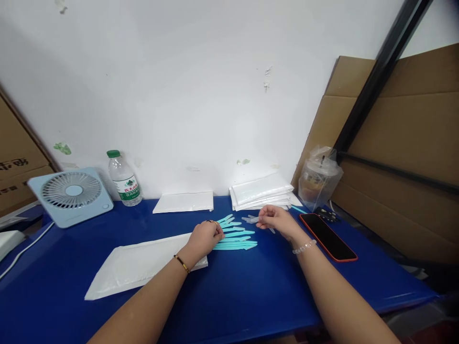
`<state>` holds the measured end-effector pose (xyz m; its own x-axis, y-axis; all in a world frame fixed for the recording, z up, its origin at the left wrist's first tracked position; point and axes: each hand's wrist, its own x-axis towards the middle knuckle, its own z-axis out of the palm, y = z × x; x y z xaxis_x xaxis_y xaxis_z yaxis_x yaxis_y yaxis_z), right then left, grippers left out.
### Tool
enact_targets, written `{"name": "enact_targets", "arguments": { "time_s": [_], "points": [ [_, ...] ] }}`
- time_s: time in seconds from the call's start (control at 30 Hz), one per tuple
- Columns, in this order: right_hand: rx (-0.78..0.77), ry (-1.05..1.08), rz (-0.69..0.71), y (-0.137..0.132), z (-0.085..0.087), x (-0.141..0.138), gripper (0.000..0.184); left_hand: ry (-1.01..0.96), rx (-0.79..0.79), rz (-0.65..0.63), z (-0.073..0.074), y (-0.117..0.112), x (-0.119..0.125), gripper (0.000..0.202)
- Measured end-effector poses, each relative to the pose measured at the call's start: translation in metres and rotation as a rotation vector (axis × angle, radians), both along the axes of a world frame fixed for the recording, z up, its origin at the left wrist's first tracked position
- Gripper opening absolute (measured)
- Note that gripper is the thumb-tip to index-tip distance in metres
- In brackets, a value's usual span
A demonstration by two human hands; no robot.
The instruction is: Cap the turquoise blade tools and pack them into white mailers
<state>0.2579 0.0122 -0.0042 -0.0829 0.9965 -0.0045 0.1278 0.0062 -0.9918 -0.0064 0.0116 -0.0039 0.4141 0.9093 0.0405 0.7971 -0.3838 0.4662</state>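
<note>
Fanning out across the blue worktop [251, 296], a row of slim turquoise sticks [236, 245] lies between the two hands. The lower ones sit nearly parallel and close together, while the upper ones splay at differing angles; each is long and narrow, and some show a paler, slightly broader stretch toward the right-hand end. Their left ends run under or beside the left hand [205, 238], whose fingers are curled and drawn in close over them; whether they grip a stick or merely rest there, I cannot tell.

To the right, the right hand [278, 220] has its thumb and forefinger nearly together, pinching some small translucent pieces [252, 220] that jut out leftward past the fingertips. Another clear sliver [272, 231] shows just below that hand.

A long white padded envelope [143, 260] lies flat at the left, its right end partly covered by the left wrist. Behind the right hand is a stack of white envelopes [263, 190], near the wall.
</note>
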Motion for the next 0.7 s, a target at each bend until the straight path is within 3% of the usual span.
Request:
{"name": "enact_targets", "arguments": {
  "time_s": [0.2, 0.5, 0.63, 0.7],
  "points": [
    [-0.005, 0.144, 0.015, -0.003, 0.004, -0.001, 0.027, -0.181, -0.086, 0.046, -0.007, 0.010, -0.006, 0.022],
    [0.024, 0.071, 0.095, -0.007, 0.007, -0.013, 0.027, -0.213, -0.141, 0.036, -0.005, 0.010, -0.007, 0.026],
    [0.070, -0.074, 0.153, -0.005, 0.003, -0.015, 0.022, -0.167, -0.075, 0.047, -0.004, 0.011, -0.008, 0.022],
    [0.140, -0.306, 0.061, -0.003, 0.001, -0.007, 0.017, -0.104, -0.007, 0.062, -0.003, 0.011, -0.009, 0.018]
  ]
}}
